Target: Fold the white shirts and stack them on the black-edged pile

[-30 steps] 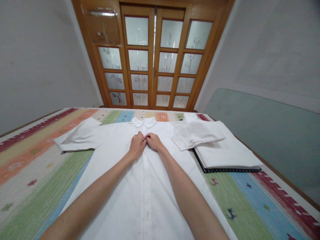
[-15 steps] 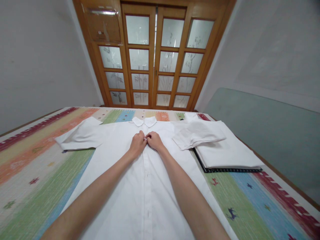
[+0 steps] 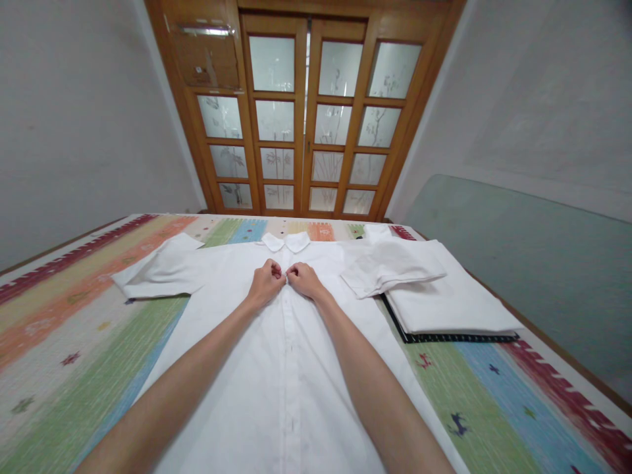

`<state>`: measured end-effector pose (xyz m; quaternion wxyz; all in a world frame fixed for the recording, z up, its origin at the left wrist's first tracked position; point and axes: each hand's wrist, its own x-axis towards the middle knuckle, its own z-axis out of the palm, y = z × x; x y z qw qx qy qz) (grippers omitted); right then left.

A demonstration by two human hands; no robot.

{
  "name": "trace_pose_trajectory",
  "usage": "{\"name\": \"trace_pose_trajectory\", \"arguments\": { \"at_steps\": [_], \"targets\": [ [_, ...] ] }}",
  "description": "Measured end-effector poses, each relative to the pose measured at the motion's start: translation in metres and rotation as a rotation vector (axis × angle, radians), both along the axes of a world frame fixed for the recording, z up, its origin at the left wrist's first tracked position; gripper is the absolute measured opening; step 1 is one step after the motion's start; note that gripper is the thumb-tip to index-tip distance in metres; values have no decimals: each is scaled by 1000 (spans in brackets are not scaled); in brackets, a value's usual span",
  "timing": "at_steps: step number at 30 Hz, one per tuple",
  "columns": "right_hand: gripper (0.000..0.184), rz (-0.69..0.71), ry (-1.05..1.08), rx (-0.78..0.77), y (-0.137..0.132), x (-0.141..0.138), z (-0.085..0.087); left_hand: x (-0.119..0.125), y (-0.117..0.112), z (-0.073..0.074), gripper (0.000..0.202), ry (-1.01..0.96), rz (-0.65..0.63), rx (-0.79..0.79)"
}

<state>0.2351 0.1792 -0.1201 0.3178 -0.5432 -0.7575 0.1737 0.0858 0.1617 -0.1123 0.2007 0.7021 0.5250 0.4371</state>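
Observation:
A white collared shirt (image 3: 232, 375) lies spread front side up, its collar (image 3: 286, 242) at the far end and its button placket running down the middle. Just below the collar, my left hand (image 3: 266, 283) is closed, fingers curled in at the placket edge. Facing it, my right hand (image 3: 303, 280) pinches the placket from the other side. The fingertips of both hands nearly meet there; any button between them is too small to make out. One sleeve (image 3: 160, 270) stretches out on the left, and the other sleeve (image 3: 395, 263) lies folded on the right.
Under the right sleeve sits a stack of folded white cloth (image 3: 459, 303) with a black dotted piece at its bottom. A striped, patterned cloth (image 3: 64, 368) covers the surface. Wooden glass-paned doors (image 3: 301, 118) stand beyond, with a pale green panel (image 3: 523, 263) along the right.
My left hand has drawn back slightly to the left, its fingers curling differently near the placket. My right hand stays almost in place, pinching.

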Motion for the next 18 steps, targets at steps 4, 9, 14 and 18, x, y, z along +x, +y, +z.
{"name": "trace_pose_trajectory", "arguments": {
  "at_steps": [4, 9, 14, 18],
  "targets": [
    [6, 7, 19, 2, -1, 0, 0, 0, 1, 0, 14, 0, -5, 9],
    [7, 0, 18, 15, -2, 0, 0, -1, 5, -2, 14, -51, 2, -25],
    [9, -21, -48, 22, -3, -2, 2, -3, 10, -3, 14, -47, -30, -22],
    [10, -24, -90, 38, -3, -3, 1, -5, 12, -2, 16, -14, -92, 11]
  ]
}}
